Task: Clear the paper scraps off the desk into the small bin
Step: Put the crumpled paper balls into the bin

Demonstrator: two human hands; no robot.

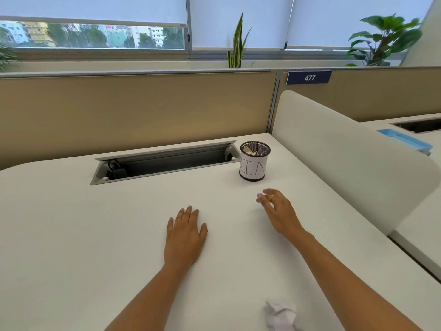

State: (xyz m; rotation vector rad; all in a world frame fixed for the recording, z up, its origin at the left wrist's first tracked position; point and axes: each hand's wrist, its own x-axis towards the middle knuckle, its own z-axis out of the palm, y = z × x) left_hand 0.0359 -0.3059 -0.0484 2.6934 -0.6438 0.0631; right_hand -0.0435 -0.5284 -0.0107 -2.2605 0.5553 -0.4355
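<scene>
The small bin (254,166) is a black mesh cup wrapped in white paper marked "BIN", standing upright at the back right of the white desk (71,235). Crumpled paper shows inside its rim. A crumpled white paper scrap (280,315) lies near the front edge, between my forearms. My left hand (185,237) rests flat on the desk, palm down, holding nothing. My right hand (279,211) hovers a little in front of the bin, fingers loosely curled and apart, empty, a gold ring on one finger.
An open cable tray slot (164,161) with a plug inside runs left of the bin. A tan partition (133,108) closes the back. A curved white divider (346,163) walls the right side; a blue tray (405,139) sits beyond it.
</scene>
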